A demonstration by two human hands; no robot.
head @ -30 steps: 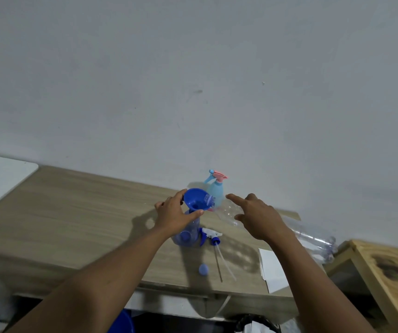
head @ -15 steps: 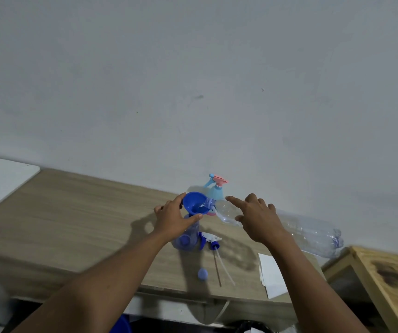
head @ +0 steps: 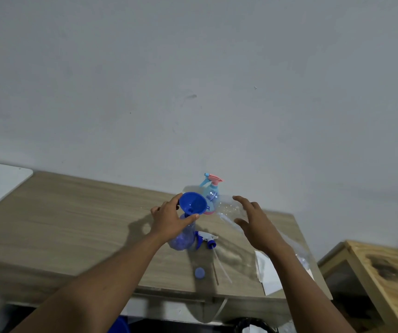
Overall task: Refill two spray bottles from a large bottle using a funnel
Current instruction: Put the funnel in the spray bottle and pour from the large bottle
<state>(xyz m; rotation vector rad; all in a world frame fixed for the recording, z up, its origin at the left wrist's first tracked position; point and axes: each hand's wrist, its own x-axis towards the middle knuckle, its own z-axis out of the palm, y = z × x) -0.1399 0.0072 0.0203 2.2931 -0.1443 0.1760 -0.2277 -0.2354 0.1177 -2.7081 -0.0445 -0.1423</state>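
Head view: left hand (head: 169, 218) grasps the funnel (head: 192, 203) seated in the near spray bottle (head: 183, 237); right hand (head: 256, 223), grip released, hovers over the large bottle (head: 232, 212). Pouring step; next, judged: clasp and tilt it.

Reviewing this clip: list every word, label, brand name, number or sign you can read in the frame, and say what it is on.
None can be read.
Large clear bottle: no label visible.
Spray bottle with pink and blue trigger: faint marks on its body, too small and blurred to read.
Spray bottle under the blue funnel: bluish pattern only, no legible text.
White paper at the table's right end: appears blank.
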